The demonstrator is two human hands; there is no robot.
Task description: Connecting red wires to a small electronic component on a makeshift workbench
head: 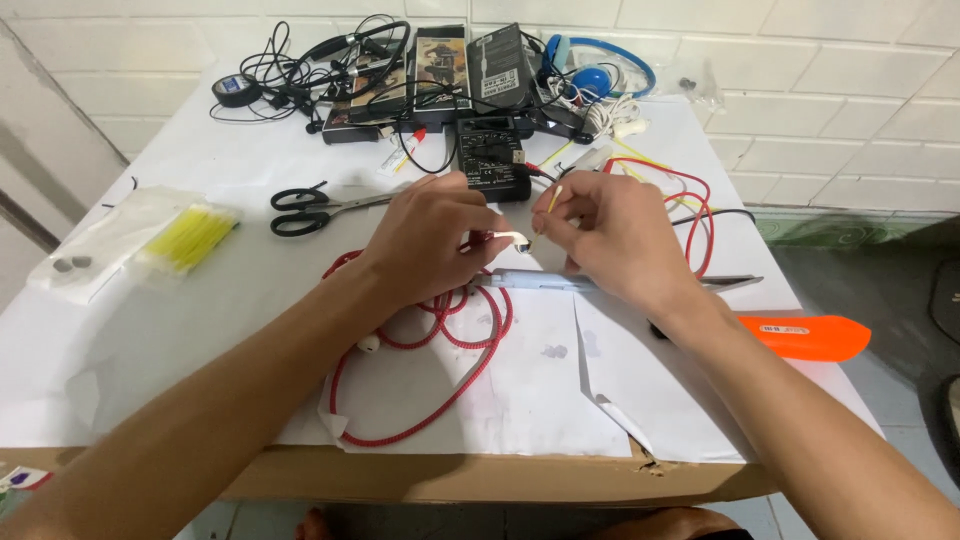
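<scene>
- My left hand (430,240) pinches a small white earbud (512,239) at the centre of the frame, fingers clamped together on it.
- My right hand (610,240) is closed on a thin cotton swab (553,199), its tip standing up just above the fingers, close to the earbud but not touching it.
- The earbud's red braided cable (440,400) loops down across the white paper sheet (520,390) toward the lower middle; a second white bud (369,343) lies on the table (200,330) by my left forearm.
- My judgement: the work on the held bud is under way, and the second bud looks untouched; I cannot tell how clean either is.
- At the left of the frame, a clear plastic bag (185,238) holds yellow sticks; beside it another clear bag (75,265) holds two small dark pieces.
- Scissors (310,210) lie left of centre, a black multimeter (490,155) just above my hands.
</scene>
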